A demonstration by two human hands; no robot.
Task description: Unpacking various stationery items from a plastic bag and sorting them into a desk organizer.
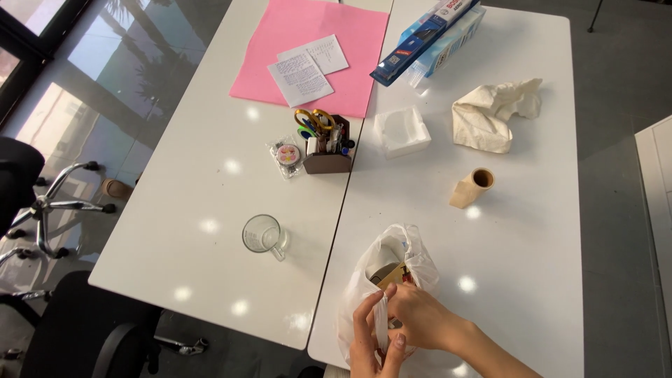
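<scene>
Two hands [392, 329] grip one plastic bag [392, 245]; one glass mug [263, 234] nearby.

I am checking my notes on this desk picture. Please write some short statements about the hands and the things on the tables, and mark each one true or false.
1. Both hands touch the white plastic bag. True.
2. The glass mug lies tipped on its side. False: it stands upright.
3. The yellow-handled scissors stand in the brown desk organiser. True.
4. The pink paper sheet lies under the glass mug. False: it lies far from the mug, under two white notes.
5. The right hand holds the cardboard tube. False: the tube lies alone on the table.
</scene>
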